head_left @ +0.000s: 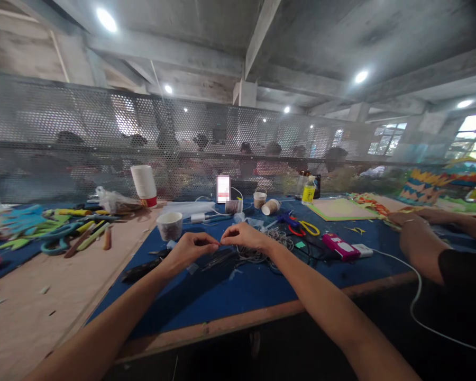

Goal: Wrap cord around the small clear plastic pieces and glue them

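Above the blue table mat (238, 301), my left hand (190, 251) and my right hand (246, 236) meet with their fingertips almost touching. Each pinches thumb against forefinger; whatever lies between them is too small to make out. Just below and right of my right hand is a tangled heap of grey cord (280, 241). A white paper cup (170, 226) stands behind my left hand, and a dark-handled tool (140, 271) lies to its left. Beyond the hands sits a spool of cord (234, 206).
Scissors with blue-grey handles (57, 238) and other tools lie at left, near stacked paper cups (143, 185). A lit phone (223, 189) stands at the back. To the right are yellow-handled pliers (310, 228), a magenta box (340, 246) and a co-worker's hand (418, 238).
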Available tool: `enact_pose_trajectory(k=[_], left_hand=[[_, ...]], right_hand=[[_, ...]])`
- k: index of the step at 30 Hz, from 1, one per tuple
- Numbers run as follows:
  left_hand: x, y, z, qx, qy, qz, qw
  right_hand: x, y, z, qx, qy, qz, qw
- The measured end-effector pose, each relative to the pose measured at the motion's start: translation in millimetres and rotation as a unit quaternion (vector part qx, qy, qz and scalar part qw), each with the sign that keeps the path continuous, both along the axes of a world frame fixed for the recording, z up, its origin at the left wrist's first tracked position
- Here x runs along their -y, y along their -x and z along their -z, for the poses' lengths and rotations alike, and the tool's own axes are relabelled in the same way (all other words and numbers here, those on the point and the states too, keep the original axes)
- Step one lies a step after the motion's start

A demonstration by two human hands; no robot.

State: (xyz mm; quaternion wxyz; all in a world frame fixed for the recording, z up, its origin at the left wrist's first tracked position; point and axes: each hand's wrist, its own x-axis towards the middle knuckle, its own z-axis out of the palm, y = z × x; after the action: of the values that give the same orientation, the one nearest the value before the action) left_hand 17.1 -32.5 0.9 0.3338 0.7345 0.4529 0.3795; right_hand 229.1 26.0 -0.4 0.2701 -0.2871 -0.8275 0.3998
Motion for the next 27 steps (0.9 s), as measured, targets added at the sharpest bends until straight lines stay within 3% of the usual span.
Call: enact_pose_trajectory(k=[7, 12, 18, 23, 27], left_hand=[[-8, 3, 12.4, -0.018, 0.0, -0.014, 1.0], [-10, 5, 14.9, -0.061, -0.04, -0.053, 0.996], [-10, 5, 16.2, -0.068, -0.092, -0.098, 0.989], [-13, 4, 17.5, -0.015, -0.072, -0.103, 0.992], [-10, 1, 12.5, 0.07, -0.042, -0.099, 0.992]], right_hand=[[5, 4, -1.4, -0.005, -0.019, 0.012, 1.0], [11, 7, -1.4, -0.012, -0.05, 0.026, 0.998], [16, 14, 0.2, -0.044, -0.142, 0.062, 0.987], [18, 17, 3.5, -0.04, -0.232, 0.083, 0.968], [19, 19, 4.3, -0.057, -0.251, 0.088, 0.962]])
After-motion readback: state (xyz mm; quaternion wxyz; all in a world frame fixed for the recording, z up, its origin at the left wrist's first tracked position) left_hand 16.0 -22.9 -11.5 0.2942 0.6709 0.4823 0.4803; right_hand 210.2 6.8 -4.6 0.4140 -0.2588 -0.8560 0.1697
